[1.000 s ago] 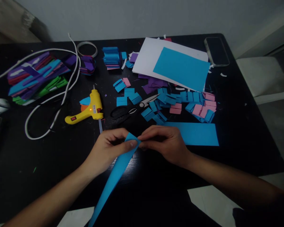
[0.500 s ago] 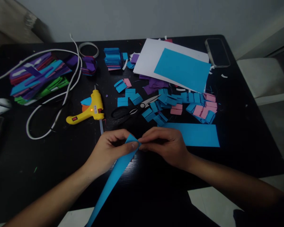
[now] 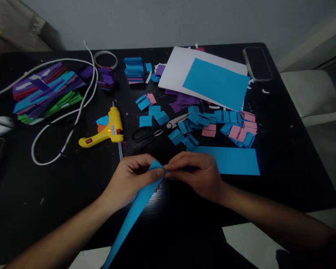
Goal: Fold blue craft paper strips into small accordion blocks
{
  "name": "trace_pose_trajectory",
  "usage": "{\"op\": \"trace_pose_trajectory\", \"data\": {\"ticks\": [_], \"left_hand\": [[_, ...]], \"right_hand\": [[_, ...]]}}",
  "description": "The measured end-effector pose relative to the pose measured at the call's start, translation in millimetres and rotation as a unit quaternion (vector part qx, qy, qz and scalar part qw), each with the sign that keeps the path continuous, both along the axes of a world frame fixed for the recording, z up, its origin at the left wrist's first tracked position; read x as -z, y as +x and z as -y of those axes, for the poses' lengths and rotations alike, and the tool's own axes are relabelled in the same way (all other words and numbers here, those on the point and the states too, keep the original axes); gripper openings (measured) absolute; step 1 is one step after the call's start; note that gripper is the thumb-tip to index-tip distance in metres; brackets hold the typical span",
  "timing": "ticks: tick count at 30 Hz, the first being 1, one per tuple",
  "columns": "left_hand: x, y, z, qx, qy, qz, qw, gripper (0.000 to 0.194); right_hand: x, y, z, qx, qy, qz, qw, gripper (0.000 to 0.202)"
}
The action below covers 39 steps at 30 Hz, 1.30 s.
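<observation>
A long blue paper strip (image 3: 138, 207) slants from the front edge of the black table up to my hands. My left hand (image 3: 137, 175) is closed on it near its upper end, thumb on top. The fingertips of my right hand (image 3: 194, 172) are pinched together at the right corner of that end. Behind my right hand lies a flat blue paper rectangle (image 3: 238, 160). Black-handled scissors (image 3: 168, 126) rest beyond my hands, among small folded blue and pink pieces (image 3: 208, 130). The yellow glue gun (image 3: 114, 125), its orange light lit, lies to the left.
White and blue sheets (image 3: 217, 82) lie at the back, with a phone (image 3: 257, 63) at the back right. A white cable (image 3: 35, 140) loops on the left around bundles of coloured strips (image 3: 44, 89). A tape roll (image 3: 105, 59) and a folded blue stack (image 3: 134, 69) are near the back edge.
The view has shifted very slightly. My hands and the blue strip are in nearly the same position, with the same grip.
</observation>
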<state>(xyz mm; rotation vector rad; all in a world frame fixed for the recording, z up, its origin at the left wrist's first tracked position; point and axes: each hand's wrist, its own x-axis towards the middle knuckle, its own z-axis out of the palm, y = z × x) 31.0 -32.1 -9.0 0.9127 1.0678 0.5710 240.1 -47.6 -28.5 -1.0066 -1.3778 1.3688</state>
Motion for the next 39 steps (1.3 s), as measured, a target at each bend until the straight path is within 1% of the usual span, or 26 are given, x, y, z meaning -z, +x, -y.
{"op": "trace_pose_trajectory", "data": {"ticks": [5, 15, 21, 26, 27, 29, 31, 33, 35, 39], "left_hand": [[0.6, 0.1, 0.4, -0.001, 0.001, 0.005, 1.0, 0.023], [-0.5, 0.9, 0.3, 0.013, -0.014, 0.023, 1.0, 0.022], [0.3, 0.4, -0.7, 0.02, -0.007, 0.029, 0.999, 0.02], [0.9, 0.6, -1.1, 0.017, -0.017, 0.038, 0.999, 0.019], [1.0, 0.6, -1.0, 0.013, -0.017, 0.035, 0.999, 0.019], [1.1, 0.5, -0.6, 0.005, -0.014, 0.026, 1.0, 0.019], [1.1, 0.8, -0.1, 0.0, -0.01, 0.022, 1.0, 0.019], [1.0, 1.7, 0.4, 0.001, -0.006, 0.028, 1.0, 0.018], [0.9, 2.9, 0.6, 0.003, -0.003, 0.033, 0.999, 0.018], [1.6, 3.6, 0.3, 0.012, 0.0, 0.027, 1.0, 0.018]], "right_hand": [[0.2, 0.1, -0.7, -0.004, -0.005, -0.007, 1.0, 0.019], [1.1, 0.0, 0.0, -0.01, -0.016, -0.018, 1.0, 0.016], [1.0, -0.5, 0.2, -0.014, -0.024, -0.02, 0.999, 0.014], [2.5, -0.8, -0.4, -0.01, -0.006, -0.015, 1.0, 0.013], [2.0, -0.9, -0.5, -0.006, -0.016, -0.01, 1.0, 0.014], [0.3, -0.9, -0.4, -0.012, -0.065, -0.005, 0.998, 0.019], [-1.5, -0.8, 0.5, -0.043, -0.122, -0.011, 0.992, 0.023], [-2.5, -0.9, 2.0, -0.084, -0.159, -0.021, 0.984, 0.018], [-2.8, -1.5, 3.4, -0.103, -0.173, -0.032, 0.979, 0.015], [-3.4, -2.7, 3.0, -0.107, -0.174, -0.04, 0.978, 0.016]]}}
